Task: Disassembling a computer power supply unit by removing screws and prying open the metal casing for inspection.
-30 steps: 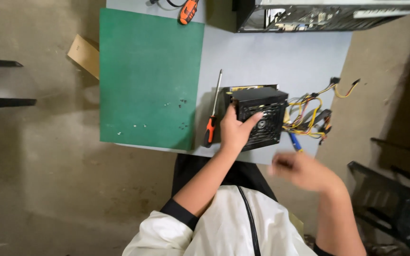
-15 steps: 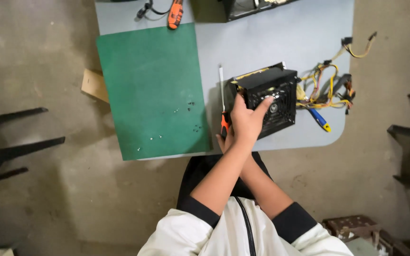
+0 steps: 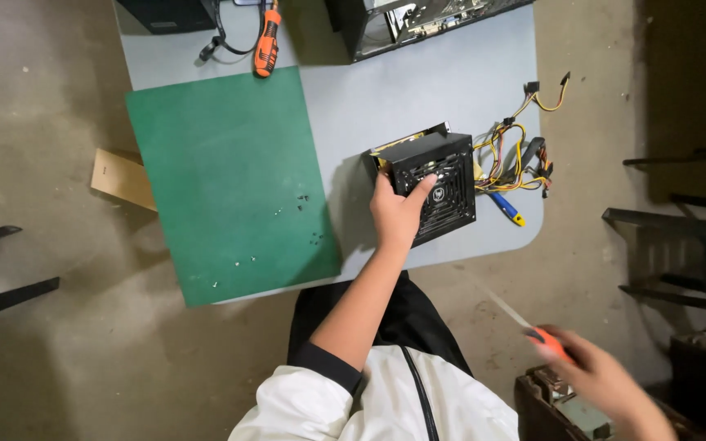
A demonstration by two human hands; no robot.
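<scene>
Around the black power supply [image 3: 435, 186], open grey table [image 3: 369, 98] is found on its far side. Its right side is blocked by a tangle of cables [image 3: 516, 159]; its left edge is taken by the left hand [image 3: 398, 214]. Beyond, the green mat [image 3: 230, 180] is dotted with small screws [image 3: 304, 214].

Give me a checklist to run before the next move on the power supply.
1. Left hand on the power supply: ok, thumb across the fan grille.
2. Right hand has the screwdriver: ok, though blurred and off the table.
3. Supply flat on the table: ok.
4. Cables away from the left hand: ok, bundled on the far side.
5. Loose screws kept together: not ok, scattered over the green mat.
6. Screws left in the supply: cannot tell.
</scene>
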